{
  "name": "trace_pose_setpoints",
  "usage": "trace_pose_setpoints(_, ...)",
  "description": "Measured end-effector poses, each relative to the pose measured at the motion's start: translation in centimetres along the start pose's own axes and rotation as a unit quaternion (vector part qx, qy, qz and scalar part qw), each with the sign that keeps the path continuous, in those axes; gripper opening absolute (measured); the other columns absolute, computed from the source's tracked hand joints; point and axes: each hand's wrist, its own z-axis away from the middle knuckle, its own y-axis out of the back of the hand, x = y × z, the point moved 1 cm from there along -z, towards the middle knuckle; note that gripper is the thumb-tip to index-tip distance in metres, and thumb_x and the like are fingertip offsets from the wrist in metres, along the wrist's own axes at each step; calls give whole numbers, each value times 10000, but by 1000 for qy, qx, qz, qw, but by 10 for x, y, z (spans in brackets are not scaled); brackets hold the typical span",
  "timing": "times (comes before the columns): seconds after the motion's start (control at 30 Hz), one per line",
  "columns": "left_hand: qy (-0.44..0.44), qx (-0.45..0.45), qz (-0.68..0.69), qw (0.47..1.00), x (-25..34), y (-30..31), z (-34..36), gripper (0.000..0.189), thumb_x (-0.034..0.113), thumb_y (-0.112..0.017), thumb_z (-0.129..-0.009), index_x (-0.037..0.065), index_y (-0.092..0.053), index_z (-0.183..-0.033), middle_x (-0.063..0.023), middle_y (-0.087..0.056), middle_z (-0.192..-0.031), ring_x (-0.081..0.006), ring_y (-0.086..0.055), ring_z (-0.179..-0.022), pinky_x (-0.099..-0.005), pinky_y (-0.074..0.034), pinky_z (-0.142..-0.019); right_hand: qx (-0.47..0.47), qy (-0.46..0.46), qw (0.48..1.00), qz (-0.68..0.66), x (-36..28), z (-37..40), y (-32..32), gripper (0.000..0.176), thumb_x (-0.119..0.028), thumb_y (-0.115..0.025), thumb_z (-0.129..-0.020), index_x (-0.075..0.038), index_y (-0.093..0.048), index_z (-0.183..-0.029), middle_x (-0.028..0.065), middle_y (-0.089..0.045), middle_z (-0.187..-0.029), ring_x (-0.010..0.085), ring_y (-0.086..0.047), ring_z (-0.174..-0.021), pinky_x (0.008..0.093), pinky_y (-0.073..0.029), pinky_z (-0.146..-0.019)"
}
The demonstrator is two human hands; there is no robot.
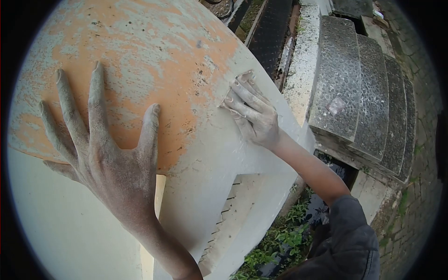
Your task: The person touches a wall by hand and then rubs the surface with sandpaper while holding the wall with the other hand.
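Observation:
A large curved body panel (135, 70) fills the upper left, with orange showing through worn, pale grey paint. Dusty and spread wide, my left hand (112, 163) lies on it, palm down, with nothing held. Farther right, my right hand (254, 109) presses a thin folded piece of sandpaper (242, 74) against the panel's smooth grey part. Only the sheet's edges show around the fingertips. Both hands are coated in pale dust. Below my right hand is a recessed slot (233, 210) with a row of short dark marks along one edge.
Stepped, pebbled concrete blocks (338, 60) stand right of the panel, with a small pale scrap (336, 105) on one. Green plants (280, 233) grow beside a dark, wet-looking channel below my right forearm. Brick paving (422, 154) runs along the far right.

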Motion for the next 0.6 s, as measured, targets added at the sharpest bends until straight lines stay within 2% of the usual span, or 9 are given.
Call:
trace_pose_setpoints(0.03,0,0,4,1000,-1,0,1,777,571,-738,-614,423,-435,-1314,88,-282,-1484,-230,-182,-1394,-669,-60,-1077,67,-101,993,4,11,-13,3,241,-98,-594,-827,-186,-686,-1032,103,-606,-1186,247,-527,-1181,413,-395,-1042)
trace_pose_setpoints(0.13,9,0,18,1000,2,3,0,780,565,-739,-614,423,-432,-1317,84,-284,-1484,-229,-178,-1395,-669,-59,-1076,37,-33,998,35,-35,9,-13,269,-91,-592,-818,-184,-681,-1054,93,-599,-1200,239,-523,-1188,417,-390,-1042)
trace_pose_setpoints(0.17,11,-4,14,1000,3,4,-2,782,563,-739,-614,421,-431,-1318,83,-281,-1485,-229,-178,-1395,-669,-60,-1075,-49,15,998,-36,-60,36,-18,289,-97,-615,-788,-186,-680,-1055,75,-592,-1216,234,-515,-1196,425,-388,-1044)
trace_pose_setpoints(0.27,14,-12,2,1000,6,6,-2,787,557,-740,-614,416,-429,-1322,83,-274,-1489,-228,-176,-1396,-670,-63,-1075,-172,142,962,-156,-60,66,-22,307,-94,-617,-788,-189,-671,-1075,74,-581,-1232,241,-507,-1204,435,-380,-1048)
trace_pose_setpoints(0.33,6,-8,-7,1000,3,3,-1,790,554,-741,-613,412,-428,-1324,87,-270,-1490,-226,-177,-1396,-670,-66,-1074,-66,84,994,-34,-27,25,-10,278,-81,-606,-808,-172,-671,-1063,58,-591,-1220,236,-510,-1201,430,-381,-1050)
trace_pose_setpoints(0.4,-6,-1,-8,1000,0,0,0,785,552,-738,-617,411,-428,-1325,90,-268,-1490,-222,-178,-1396,-673,-65,-1073,76,-50,995,46,4,-19,2,256,-63,-593,-820,-152,-671,-1047,47,-596,-1211,228,-514,-1195,435,-382,-1053)
trace_pose_setpoints(0.5,1,-8,-9,1000,-1,2,2,778,551,-734,-622,415,-427,-1324,92,-270,-1489,-219,-177,-1396,-678,-62,-1070,80,-46,995,31,-23,8,-20,241,-69,-612,-805,-144,-678,-1024,42,-611,-1188,215,-514,-1194,429,-387,-1052)
trace_pose_setpoints(0.57,-1,-9,-8,1000,-1,2,1,774,550,-733,-624,419,-427,-1322,93,-270,-1489,-218,-176,-1396,-680,-61,-1069,-109,63,988,-92,-74,54,-22,250,-85,-635,-791,-142,-682,-1030,50,-619,-1175,208,-518,-1191,416,-387,-1052)
trace_pose_setpoints(0.6,-4,-9,-7,1000,-3,2,1,772,549,-733,-624,420,-428,-1321,95,-269,-1489,-217,-175,-1396,-680,-60,-1069,-120,79,986,-89,-68,56,-19,248,-91,-642,-787,-143,-683,-1026,49,-622,-1171,204,-521,-1188,412,-388,-1052)
